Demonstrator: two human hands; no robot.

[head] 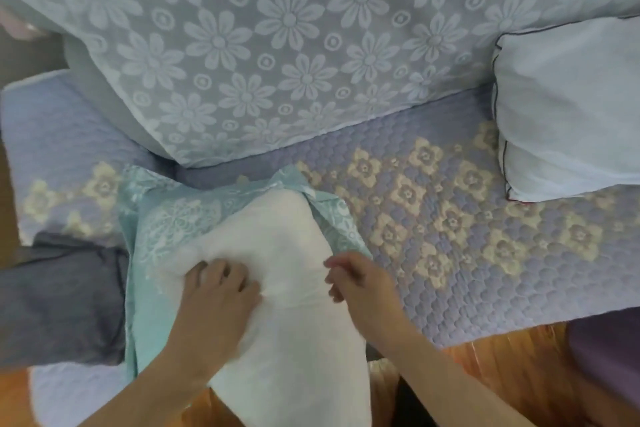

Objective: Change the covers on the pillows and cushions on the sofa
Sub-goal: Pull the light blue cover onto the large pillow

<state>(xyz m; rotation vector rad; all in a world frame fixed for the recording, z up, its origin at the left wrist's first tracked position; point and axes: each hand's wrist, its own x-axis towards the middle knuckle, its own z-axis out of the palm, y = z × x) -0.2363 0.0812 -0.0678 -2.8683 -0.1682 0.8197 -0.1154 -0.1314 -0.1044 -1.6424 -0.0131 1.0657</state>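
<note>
My left hand (221, 284) presses down on white pillow (277, 270), fingers bent into soft top. My right hand (360, 282) at pillow's right edge, fingers loosely curled; can't tell if it pinches anything. Pillow lies on sofa seat (450, 218), far end tucked inside teal cover (162, 218). Best way, I think: hold pillow still, pull cover evenly along both sides. Count: one teal cover, one grey cloth (62, 295) at left, one more white pillow (568, 114) far right.

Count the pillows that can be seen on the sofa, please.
2. One white pillow lies in front under both hands, partly inside a teal cover. Another pillow leans at the right. Others may be outside view.
</note>
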